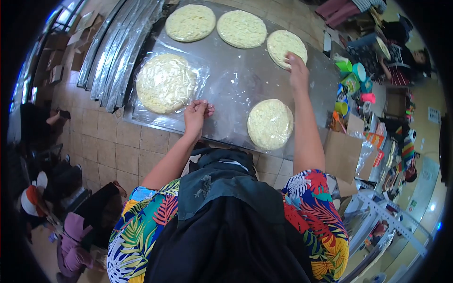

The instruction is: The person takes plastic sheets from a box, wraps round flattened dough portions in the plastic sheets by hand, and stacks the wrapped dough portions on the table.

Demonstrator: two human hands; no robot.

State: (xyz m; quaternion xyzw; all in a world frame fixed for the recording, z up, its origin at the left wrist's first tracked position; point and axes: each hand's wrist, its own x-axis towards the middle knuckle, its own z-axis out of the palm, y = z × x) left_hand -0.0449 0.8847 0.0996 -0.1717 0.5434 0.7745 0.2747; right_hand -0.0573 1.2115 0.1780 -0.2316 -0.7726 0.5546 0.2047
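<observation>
My left hand (199, 115) is closed, fingertips pinched together, at the near right edge of a pizza (166, 84) covered in pale shredded cheese and lying under clear plastic film (200, 78). Whether the fingers grip the film cannot be made out. Stretched forward, my right hand (298, 71) has its fingers extended over the near right edge of another cheese-topped pizza (284, 46), hiding part of it. A third pizza (270, 124) lies between my forearms near the front edge. Two more, a left pizza (190, 22) and a middle pizza (241, 29), sit along the back.
The metal table (226, 80) carries crumbs. Stacked film-wrapped trays or panels (123, 42) adjoin its left side. Colourful cups (351, 78) and a cardboard box (343, 153) stand at the right. Several people are around, including one in purple (75, 240) at lower left.
</observation>
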